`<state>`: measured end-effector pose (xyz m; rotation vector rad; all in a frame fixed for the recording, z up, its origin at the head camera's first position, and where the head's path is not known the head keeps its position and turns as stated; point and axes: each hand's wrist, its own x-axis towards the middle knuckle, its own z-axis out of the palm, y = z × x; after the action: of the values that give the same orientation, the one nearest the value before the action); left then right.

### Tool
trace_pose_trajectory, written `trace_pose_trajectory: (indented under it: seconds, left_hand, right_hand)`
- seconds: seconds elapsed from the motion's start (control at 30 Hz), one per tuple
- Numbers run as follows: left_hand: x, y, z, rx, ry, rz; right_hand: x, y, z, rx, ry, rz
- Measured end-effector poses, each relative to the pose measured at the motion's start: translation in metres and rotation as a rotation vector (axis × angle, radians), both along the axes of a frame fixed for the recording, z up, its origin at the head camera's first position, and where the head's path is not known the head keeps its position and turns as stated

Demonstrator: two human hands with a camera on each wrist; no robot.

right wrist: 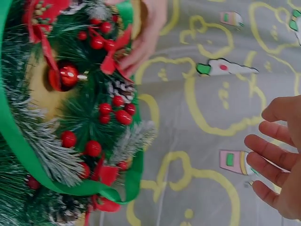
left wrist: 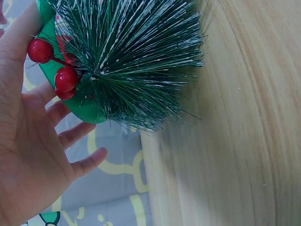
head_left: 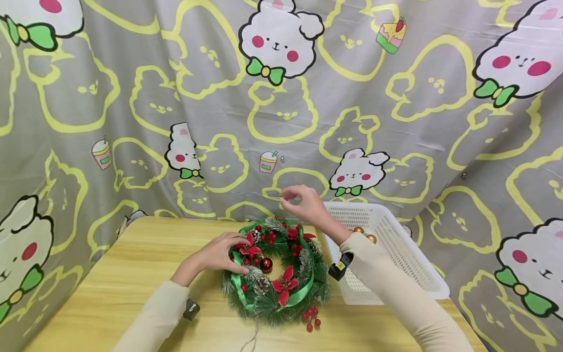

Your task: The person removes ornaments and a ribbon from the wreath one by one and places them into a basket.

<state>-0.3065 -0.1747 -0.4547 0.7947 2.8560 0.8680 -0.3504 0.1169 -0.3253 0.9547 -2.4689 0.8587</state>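
A green pine wreath (head_left: pixel 274 317) lies on the wooden table, trimmed with red poinsettias (head_left: pixel 285 285), pinecones (head_left: pixel 261 285), berries and a shiny red ball (head_left: pixel 266 264). Loops of green ribbon (head_left: pixel 303 293) run around its top. My left hand (head_left: pixel 222 253) rests at the wreath's left side, thumb and fingers spread; in the left wrist view its fingers lie loose beside the ribbon (left wrist: pixel 89 110) and red berries (left wrist: pixel 66 78). Raised above the wreath's back right edge, my right hand (head_left: pixel 305 204) has loosely bent fingers; the right wrist view shows nothing in them.
To the right stands a white plastic basket (head_left: pixel 406 252) with several gold balls (head_left: pixel 371 238) inside, partly hidden by my right forearm. A red berry sprig (head_left: pixel 311 318) sits by the wreath's front right edge. Thin twine (head_left: pixel 252 340) trails toward the front. A patterned curtain (head_left: pixel 288 127) hangs behind the table (head_left: pixel 154 244).
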Motion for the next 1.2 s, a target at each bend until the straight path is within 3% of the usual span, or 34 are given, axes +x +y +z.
trace_pose_trajectory:
  seconds: [0.4,0.73,1.2]
  left_hand:
    - [-0.002,0.0,0.0,-0.012,0.021,-0.005]
    - [-0.002,0.001,0.0,-0.016,0.023,-0.013]
    - [-0.001,0.001,0.0,-0.022,0.026,-0.009]
  right_hand:
    - [0.015,-0.021,-0.036,0.38,-0.023,0.164]
    - [0.02,-0.033,-0.059,0.513,-0.109,0.215]
    - [0.017,-0.039,-0.079,0.79,0.032,0.179]
